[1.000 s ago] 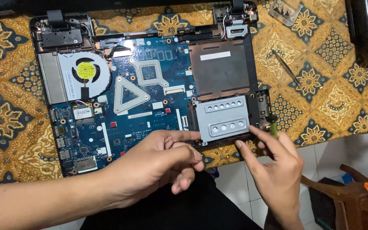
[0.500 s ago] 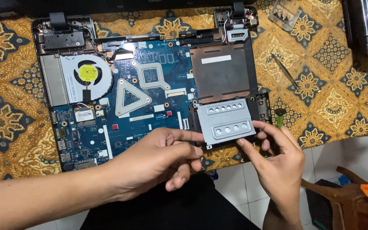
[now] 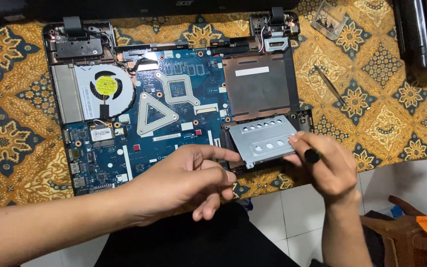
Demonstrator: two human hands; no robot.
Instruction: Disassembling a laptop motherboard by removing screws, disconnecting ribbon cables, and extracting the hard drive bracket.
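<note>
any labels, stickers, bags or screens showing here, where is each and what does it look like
Fan sticker: round, yellow with dark print, at the hub of the black cooling fan, upper left of the opened laptop.
Bay label: white strip on the brown-lined drive bay, upper right of the blue board.
Card label: small white rectangle on a card below the fan.
Plastic bag: small, clear, holding small parts, on the patterned cloth at top right.

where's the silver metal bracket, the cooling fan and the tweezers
silver metal bracket [image 3: 265,140]: head view, flat perforated face
cooling fan [image 3: 106,86]: head view, yellow hub label
tweezers [image 3: 330,86]: head view, middle of the shaft
</note>
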